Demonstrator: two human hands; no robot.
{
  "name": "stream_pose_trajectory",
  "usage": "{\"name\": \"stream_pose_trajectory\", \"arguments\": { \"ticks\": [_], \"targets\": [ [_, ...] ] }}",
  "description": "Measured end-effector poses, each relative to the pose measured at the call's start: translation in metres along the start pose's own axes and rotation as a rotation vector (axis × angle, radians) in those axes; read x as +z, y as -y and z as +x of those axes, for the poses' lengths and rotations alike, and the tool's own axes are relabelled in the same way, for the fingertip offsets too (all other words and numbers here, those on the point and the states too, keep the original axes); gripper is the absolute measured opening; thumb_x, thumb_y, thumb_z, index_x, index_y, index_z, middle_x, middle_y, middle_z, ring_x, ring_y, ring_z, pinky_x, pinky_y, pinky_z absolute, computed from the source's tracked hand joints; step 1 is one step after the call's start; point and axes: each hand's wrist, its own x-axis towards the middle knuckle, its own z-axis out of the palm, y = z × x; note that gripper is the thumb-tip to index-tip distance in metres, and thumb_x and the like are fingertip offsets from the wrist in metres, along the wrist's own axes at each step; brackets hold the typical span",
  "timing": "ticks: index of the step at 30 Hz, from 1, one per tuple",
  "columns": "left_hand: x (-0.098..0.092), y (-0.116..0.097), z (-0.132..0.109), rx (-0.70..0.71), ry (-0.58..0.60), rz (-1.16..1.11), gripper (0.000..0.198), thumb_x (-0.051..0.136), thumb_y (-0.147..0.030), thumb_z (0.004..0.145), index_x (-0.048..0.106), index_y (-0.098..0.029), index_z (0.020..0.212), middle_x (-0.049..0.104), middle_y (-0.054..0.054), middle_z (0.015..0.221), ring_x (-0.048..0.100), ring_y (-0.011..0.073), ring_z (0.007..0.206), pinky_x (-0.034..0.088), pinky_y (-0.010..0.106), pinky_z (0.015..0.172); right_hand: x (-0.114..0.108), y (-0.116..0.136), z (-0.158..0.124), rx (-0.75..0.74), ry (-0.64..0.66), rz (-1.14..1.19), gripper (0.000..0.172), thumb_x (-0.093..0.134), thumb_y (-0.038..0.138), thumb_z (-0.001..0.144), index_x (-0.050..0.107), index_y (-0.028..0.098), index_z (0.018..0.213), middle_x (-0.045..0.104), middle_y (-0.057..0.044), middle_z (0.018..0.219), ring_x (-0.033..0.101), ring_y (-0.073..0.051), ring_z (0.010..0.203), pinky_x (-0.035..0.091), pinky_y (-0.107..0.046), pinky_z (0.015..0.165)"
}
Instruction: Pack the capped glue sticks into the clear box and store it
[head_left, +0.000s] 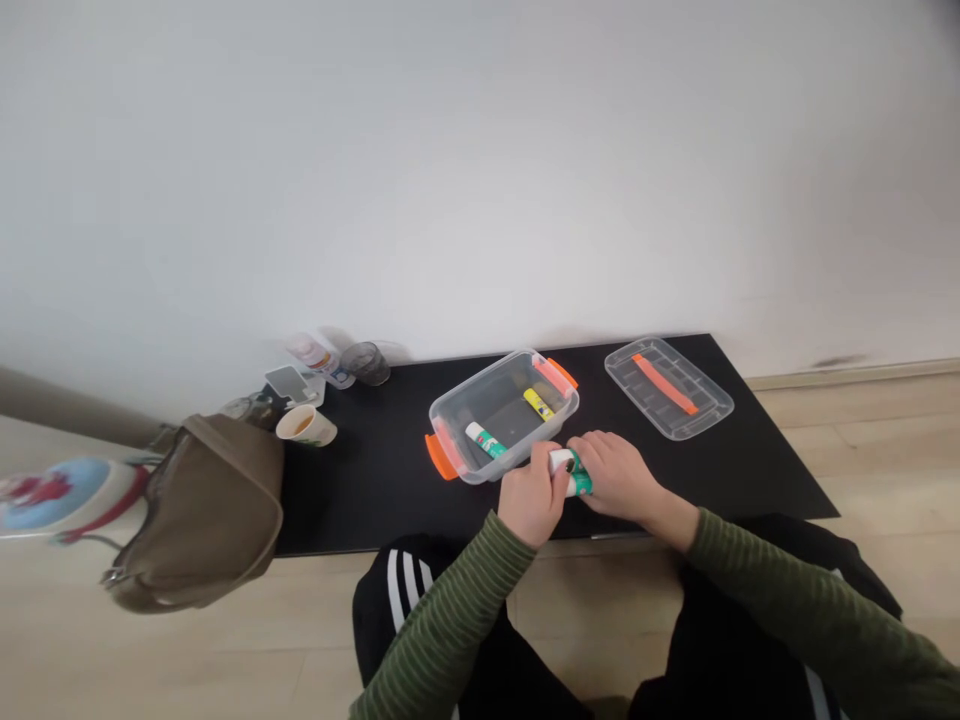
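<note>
Close together at the near side of the box, my left hand [529,498] and my right hand [616,476] are both closed around two white-and-green glue sticks. The upper glue stick [560,460] shows its white end by my left fingers. Just below it lies the lower glue stick [580,485], its green part towards my right hand. My fingers cover much of both. Beyond them stands an open clear plastic box [444,402] with orange latches. Inside it lie a green-and-white glue stick [486,440] and a yellow glue stick [538,404].
A clear lid [712,407] with an orange handle lies right of the box on the black table [375,480]. At the left are a paper cup [321,432] with a drink, a glass [366,362], a bottle [322,358] and a brown bag [202,510]. A wall rises behind.
</note>
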Motion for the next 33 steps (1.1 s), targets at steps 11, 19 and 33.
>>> {"name": "stream_pose_trajectory", "arguments": {
  "ticks": [11,19,33],
  "targets": [
    [0.020,-0.002,0.007,0.049,0.130,0.209,0.036,0.033,-0.045,0.100,0.052,-0.019,0.116,0.070,0.008,0.086,0.070,0.0204,0.073,0.050,0.028,0.066,0.005,-0.088,-0.030,0.775,0.298,0.062,0.044,0.059,0.031,0.077,0.050,0.016,0.117,0.064,-0.012,0.109,0.063,-0.027,0.088,0.039,-0.032,0.066],
    [0.081,0.016,0.044,0.117,0.371,0.551,0.036,0.053,-0.043,0.094,0.054,-0.020,0.122,0.060,0.013,0.110,0.070,0.0232,0.085,0.054,0.031,0.069,0.036,-0.078,-0.020,0.828,0.378,-0.003,0.044,0.060,0.035,0.079,0.049,0.015,0.116,0.060,-0.015,0.113,0.060,-0.030,0.106,0.045,-0.035,0.077],
    [0.106,0.039,0.044,0.075,-0.008,-0.069,0.057,0.056,-0.010,0.087,0.038,-0.020,0.140,0.044,0.013,0.135,0.050,0.0233,0.128,0.045,0.038,0.109,0.029,-0.055,-0.039,0.477,0.112,-0.092,0.050,0.053,0.043,0.091,0.050,0.015,0.132,0.053,-0.017,0.134,0.043,-0.033,0.123,0.039,-0.044,0.098]
  ]
}}
